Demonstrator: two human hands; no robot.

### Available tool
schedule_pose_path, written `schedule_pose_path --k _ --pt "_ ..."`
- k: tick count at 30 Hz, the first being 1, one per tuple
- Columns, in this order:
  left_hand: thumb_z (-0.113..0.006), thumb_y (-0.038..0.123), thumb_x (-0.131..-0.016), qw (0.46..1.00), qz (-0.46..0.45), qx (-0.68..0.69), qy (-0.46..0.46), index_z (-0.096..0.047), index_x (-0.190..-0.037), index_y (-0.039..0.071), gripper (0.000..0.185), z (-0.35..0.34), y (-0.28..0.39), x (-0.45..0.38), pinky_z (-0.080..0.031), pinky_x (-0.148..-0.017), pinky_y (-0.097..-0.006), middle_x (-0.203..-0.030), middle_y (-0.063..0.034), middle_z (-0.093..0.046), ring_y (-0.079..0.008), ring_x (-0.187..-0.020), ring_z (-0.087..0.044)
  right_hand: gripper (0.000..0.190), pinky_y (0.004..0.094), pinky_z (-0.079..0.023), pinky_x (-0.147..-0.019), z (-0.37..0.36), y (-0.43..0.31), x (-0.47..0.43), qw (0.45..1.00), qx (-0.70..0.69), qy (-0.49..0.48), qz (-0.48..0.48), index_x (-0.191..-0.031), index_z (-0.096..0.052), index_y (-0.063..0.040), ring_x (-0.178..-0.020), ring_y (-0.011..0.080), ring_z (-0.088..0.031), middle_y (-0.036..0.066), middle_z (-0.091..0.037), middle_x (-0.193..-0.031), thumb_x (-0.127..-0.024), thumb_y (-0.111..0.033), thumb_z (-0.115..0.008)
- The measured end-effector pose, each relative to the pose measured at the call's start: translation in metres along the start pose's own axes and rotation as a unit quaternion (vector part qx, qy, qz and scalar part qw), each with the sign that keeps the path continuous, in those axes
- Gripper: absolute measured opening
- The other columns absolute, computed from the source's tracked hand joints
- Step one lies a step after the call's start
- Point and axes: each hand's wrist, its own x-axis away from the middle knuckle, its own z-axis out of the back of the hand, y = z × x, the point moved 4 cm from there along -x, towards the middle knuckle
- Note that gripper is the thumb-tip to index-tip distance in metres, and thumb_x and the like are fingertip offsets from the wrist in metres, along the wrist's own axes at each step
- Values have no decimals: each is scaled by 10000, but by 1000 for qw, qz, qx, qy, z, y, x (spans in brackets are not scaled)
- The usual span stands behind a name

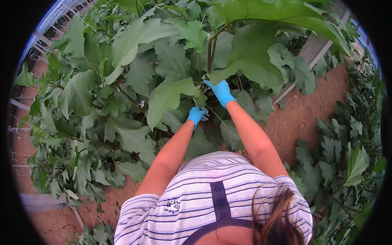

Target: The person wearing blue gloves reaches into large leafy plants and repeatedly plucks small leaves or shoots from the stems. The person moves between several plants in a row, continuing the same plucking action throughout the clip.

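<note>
Both hands wear light blue gloves and reach into a large leafy eggplant plant. My left hand (197, 115) is low among the leaves, its fingers beside a drooping leaf (171, 98) and thin stems; whether it grips anything cannot be told. My right hand (221, 92) is higher and to the right, its fingertips at the foot of an upright brown stem (209, 55), close to a cluster of small shoots. A broad leaf (254, 52) hangs just above that hand. A pale purple flower (141, 104) shows among the leaves to the left.
Dense foliage surrounds both forearms. A grey post (317, 46) slants at the upper right. Reddish soil (309, 113) forms a path on the right, with another row of plants (333, 147) beyond it. White sheeting (46, 199) lies at the lower left.
</note>
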Motion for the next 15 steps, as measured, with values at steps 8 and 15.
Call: schedule_pose_path --k 8,15 --pt "-574 311 -954 951 -185 -239 57 -627 -798 7 346 -31 151 113 -488 -530 -311 -711 -64 -657 -142 -582 -591 344 274 -474 -781 -1 -23 11 976 -169 -138 16 -1170 -635 -30 -853 125 -606 63 -694 -990 -896 -237 -662" --pt "-781 227 -799 816 -448 -109 349 -620 -1084 5 396 -4 234 118 -506 -738 -329 -919 -93 -653 -205 -760 -607 320 316 -485 -683 -32 -9 25 972 -215 -76 -55 -1033 -654 -23 -712 168 -612 85 -687 -794 -934 -324 -612"
